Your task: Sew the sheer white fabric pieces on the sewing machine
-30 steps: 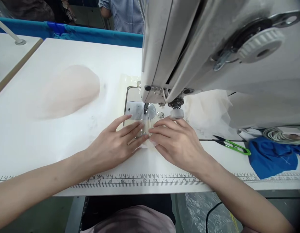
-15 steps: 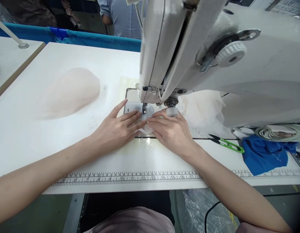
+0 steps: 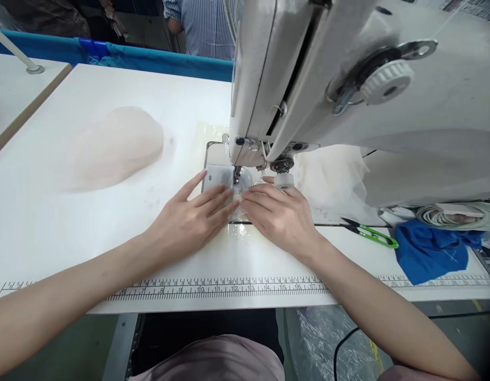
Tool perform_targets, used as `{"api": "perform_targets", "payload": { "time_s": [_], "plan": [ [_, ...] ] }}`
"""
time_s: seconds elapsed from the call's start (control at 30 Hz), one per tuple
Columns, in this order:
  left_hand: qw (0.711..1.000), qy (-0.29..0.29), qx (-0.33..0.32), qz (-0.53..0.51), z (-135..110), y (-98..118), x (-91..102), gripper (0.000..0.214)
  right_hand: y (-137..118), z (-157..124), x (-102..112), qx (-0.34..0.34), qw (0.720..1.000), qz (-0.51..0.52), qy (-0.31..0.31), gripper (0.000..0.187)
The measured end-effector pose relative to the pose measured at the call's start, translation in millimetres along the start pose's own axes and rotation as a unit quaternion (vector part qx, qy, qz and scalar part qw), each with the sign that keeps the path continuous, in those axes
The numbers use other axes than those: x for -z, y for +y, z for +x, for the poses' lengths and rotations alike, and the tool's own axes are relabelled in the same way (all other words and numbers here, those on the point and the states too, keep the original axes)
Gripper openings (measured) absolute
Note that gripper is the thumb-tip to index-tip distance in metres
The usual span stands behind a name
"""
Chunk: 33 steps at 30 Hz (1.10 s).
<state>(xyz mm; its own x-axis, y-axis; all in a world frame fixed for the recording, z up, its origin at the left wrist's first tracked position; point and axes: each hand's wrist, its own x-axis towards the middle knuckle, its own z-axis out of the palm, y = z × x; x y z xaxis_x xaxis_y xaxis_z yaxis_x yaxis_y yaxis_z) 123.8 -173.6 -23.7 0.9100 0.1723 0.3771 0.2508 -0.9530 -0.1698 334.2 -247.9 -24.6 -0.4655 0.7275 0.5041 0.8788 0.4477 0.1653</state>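
My left hand (image 3: 193, 217) lies flat at the left of the sewing machine's needle plate (image 3: 218, 172), fingers stretched and thumb spread apart. From the right, my right hand (image 3: 279, 214) reaches in beneath the round white knob (image 3: 283, 180), its fingers extended and laid flat. The fingertips of both hands nearly meet just in front of the presser foot (image 3: 237, 174). Any thin sheer cloth under the fingers is hard to make out. The white sewing machine (image 3: 264, 79) stands over the hands.
Sheer pale fabric (image 3: 121, 148) lies at the left, and more pale fabric (image 3: 332, 180) under the machine arm. Green thread snips (image 3: 372, 234), blue cloth (image 3: 427, 251) and a coiled cord (image 3: 455, 216) sit at right. A printed ruler (image 3: 217, 288) runs along the front edge.
The view has shifted slightly. Both hands stay by the presser foot, with small finger movements. The sheer cloth edge seen between them earlier shows less now. A metal lever appears in the machine's slot.
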Motion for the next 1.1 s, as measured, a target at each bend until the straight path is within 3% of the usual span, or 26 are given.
{"api": "perform_targets", "payload": {
  "time_s": [0.37,0.7,1.1],
  "plan": [
    [0.999,-0.015,0.009,-0.032,-3,0,4.1,0.034,-1,-3,1,0.0,0.999,0.039,0.0,0.021],
    [0.998,0.001,0.044,-0.053,-1,-8,-8.3,0.034,3,-1,-6,-0.01,1.0,0.02,-0.007,0.025],
    [0.999,0.021,0.028,-0.036,-1,-12,-12.6,0.035,1,0,-8,-0.021,0.999,0.018,-0.019,0.025]
  ]
}}
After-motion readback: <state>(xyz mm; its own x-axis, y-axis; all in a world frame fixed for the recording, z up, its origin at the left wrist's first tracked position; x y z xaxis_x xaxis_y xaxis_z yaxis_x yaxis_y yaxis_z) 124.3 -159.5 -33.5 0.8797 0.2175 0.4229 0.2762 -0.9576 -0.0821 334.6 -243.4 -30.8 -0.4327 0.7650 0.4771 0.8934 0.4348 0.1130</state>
